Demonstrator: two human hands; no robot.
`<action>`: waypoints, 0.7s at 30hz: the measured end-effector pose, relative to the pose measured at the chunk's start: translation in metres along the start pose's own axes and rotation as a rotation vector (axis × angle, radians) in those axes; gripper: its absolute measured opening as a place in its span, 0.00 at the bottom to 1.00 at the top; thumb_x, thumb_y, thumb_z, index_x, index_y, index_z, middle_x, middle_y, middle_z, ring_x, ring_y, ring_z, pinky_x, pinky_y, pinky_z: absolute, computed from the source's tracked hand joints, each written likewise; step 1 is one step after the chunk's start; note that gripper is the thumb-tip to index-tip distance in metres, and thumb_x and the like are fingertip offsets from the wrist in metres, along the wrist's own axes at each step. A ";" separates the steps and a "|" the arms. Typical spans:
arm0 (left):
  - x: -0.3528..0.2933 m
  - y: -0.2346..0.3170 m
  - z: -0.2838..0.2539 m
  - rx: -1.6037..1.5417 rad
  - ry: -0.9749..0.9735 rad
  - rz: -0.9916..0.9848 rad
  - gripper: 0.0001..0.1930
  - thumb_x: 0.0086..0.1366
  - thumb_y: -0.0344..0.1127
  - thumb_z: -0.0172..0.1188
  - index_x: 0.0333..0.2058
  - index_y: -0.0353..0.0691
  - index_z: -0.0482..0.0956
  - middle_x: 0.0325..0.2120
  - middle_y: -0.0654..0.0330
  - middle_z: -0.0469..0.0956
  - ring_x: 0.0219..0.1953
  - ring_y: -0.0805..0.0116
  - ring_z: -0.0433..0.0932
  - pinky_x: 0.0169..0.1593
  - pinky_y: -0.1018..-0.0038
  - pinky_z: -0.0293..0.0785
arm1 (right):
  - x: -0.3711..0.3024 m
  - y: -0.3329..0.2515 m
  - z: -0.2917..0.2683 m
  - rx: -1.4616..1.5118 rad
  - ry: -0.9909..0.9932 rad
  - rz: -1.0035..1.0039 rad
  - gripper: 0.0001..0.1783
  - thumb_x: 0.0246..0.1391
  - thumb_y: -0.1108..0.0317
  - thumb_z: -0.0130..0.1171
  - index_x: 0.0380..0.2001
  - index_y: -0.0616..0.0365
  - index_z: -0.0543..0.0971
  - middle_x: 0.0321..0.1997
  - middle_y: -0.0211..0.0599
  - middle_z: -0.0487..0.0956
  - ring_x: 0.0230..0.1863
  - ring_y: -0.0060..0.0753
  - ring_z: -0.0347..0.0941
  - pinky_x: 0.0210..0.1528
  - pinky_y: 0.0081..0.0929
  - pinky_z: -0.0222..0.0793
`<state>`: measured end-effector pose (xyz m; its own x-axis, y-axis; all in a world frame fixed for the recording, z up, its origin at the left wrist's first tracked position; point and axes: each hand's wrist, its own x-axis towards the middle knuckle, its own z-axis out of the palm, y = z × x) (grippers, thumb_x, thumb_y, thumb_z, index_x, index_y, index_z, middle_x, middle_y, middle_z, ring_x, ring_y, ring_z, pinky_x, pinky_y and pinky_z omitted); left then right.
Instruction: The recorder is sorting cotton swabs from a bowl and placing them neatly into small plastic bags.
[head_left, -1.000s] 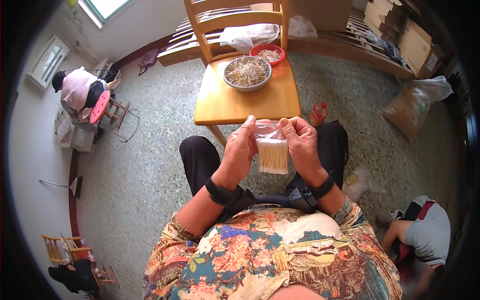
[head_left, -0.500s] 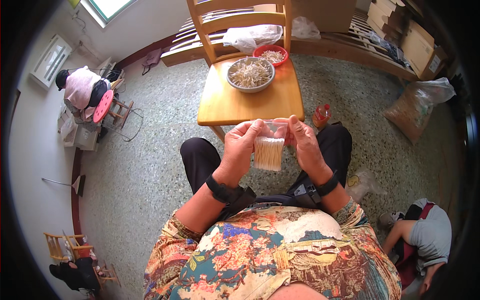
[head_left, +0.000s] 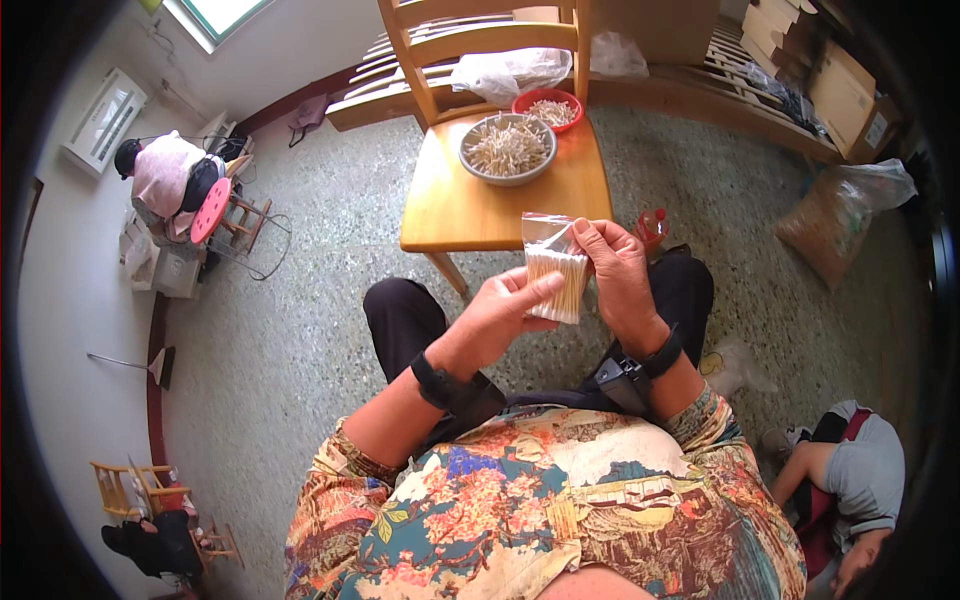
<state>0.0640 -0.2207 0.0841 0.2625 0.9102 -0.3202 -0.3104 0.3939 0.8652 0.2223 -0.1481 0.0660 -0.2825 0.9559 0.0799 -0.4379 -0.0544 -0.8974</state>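
A clear zip bag of cotton swabs (head_left: 560, 280) is held between my two hands above my lap, its red-edged top pointing away from me. My left hand (head_left: 497, 312) grips the lower left side, thumb lying across the front. The upper right edge is pinched by my right hand (head_left: 620, 275), with the thumb near the top. Beyond the bag, on a wooden chair (head_left: 470, 220), stands a grey bowl (head_left: 508, 179) heaped with loose cotton swabs. Behind it sits a red basin (head_left: 576, 118) with more swabs.
A red-capped bottle (head_left: 652, 228) stands on the floor right of the chair. Farther right is a filled plastic sack (head_left: 822, 225), below cardboard boxes (head_left: 850, 95). Other people sit at the left (head_left: 165, 170), lower left (head_left: 155, 545) and lower right (head_left: 865, 470).
My left hand has moved from the bag's top left corner down to its lower side. The bag has shifted slightly right and tilted; my right hand keeps its hold near the top.
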 end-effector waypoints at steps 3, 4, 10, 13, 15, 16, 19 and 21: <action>0.003 0.000 -0.009 0.014 -0.005 0.012 0.22 0.66 0.48 0.58 0.52 0.40 0.75 0.41 0.64 0.80 0.41 0.72 0.80 0.44 0.73 0.78 | 0.015 0.004 0.004 0.023 0.028 0.001 0.11 0.62 0.62 0.57 0.34 0.60 0.80 0.27 0.22 0.78 0.27 0.09 0.69 0.31 0.12 0.65; 0.003 0.005 -0.011 0.018 0.038 -0.012 0.21 0.66 0.48 0.59 0.50 0.41 0.75 0.39 0.65 0.80 0.39 0.72 0.81 0.42 0.73 0.78 | 0.021 0.006 0.004 -0.012 0.002 0.058 0.13 0.62 0.60 0.57 0.36 0.59 0.80 0.28 0.23 0.78 0.28 0.10 0.69 0.32 0.13 0.65; 0.017 0.052 -0.083 0.038 0.250 -0.080 0.15 0.65 0.50 0.60 0.42 0.48 0.77 0.34 0.64 0.82 0.36 0.73 0.81 0.37 0.77 0.75 | 0.036 0.014 -0.026 -0.100 0.019 0.270 0.21 0.63 0.49 0.52 0.44 0.56 0.78 0.33 0.28 0.80 0.33 0.19 0.75 0.36 0.18 0.68; 0.036 0.086 -0.164 0.061 0.357 -0.033 0.15 0.65 0.50 0.59 0.43 0.48 0.77 0.37 0.64 0.81 0.38 0.75 0.79 0.34 0.80 0.71 | 0.032 0.025 -0.053 -0.101 0.005 0.387 0.19 0.64 0.52 0.50 0.43 0.56 0.79 0.33 0.29 0.80 0.33 0.20 0.76 0.36 0.18 0.70; 0.047 0.122 -0.192 0.130 0.445 -0.006 0.15 0.65 0.50 0.60 0.42 0.48 0.78 0.35 0.67 0.80 0.35 0.77 0.77 0.32 0.81 0.69 | 0.024 0.031 -0.072 -0.067 0.039 0.372 0.17 0.65 0.55 0.49 0.42 0.57 0.79 0.32 0.28 0.80 0.32 0.20 0.76 0.35 0.19 0.71; 0.057 0.134 -0.204 0.165 0.502 0.008 0.14 0.65 0.50 0.60 0.40 0.48 0.78 0.34 0.69 0.80 0.31 0.79 0.76 0.30 0.82 0.68 | 0.024 0.038 -0.081 -0.060 0.039 0.376 0.17 0.65 0.55 0.49 0.42 0.57 0.79 0.32 0.28 0.80 0.32 0.20 0.76 0.35 0.19 0.71; 0.108 0.156 -0.236 0.249 0.532 0.005 0.12 0.66 0.49 0.60 0.37 0.48 0.78 0.28 0.71 0.75 0.25 0.81 0.69 0.27 0.83 0.64 | 0.023 0.053 -0.101 -0.039 0.148 0.420 0.16 0.65 0.56 0.49 0.40 0.57 0.79 0.31 0.28 0.80 0.30 0.20 0.76 0.34 0.20 0.71; 0.154 0.153 -0.251 0.223 0.457 0.014 0.11 0.66 0.48 0.59 0.38 0.49 0.77 0.30 0.70 0.76 0.26 0.82 0.68 0.26 0.84 0.64 | 0.022 0.059 -0.110 0.026 0.202 0.482 0.14 0.65 0.59 0.50 0.39 0.57 0.78 0.30 0.28 0.79 0.30 0.22 0.76 0.34 0.21 0.72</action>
<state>-0.1725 0.0117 0.0708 -0.1820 0.8981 -0.4004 -0.0949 0.3893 0.9162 0.2837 -0.0987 -0.0330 -0.2881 0.8569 -0.4274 -0.3202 -0.5068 -0.8004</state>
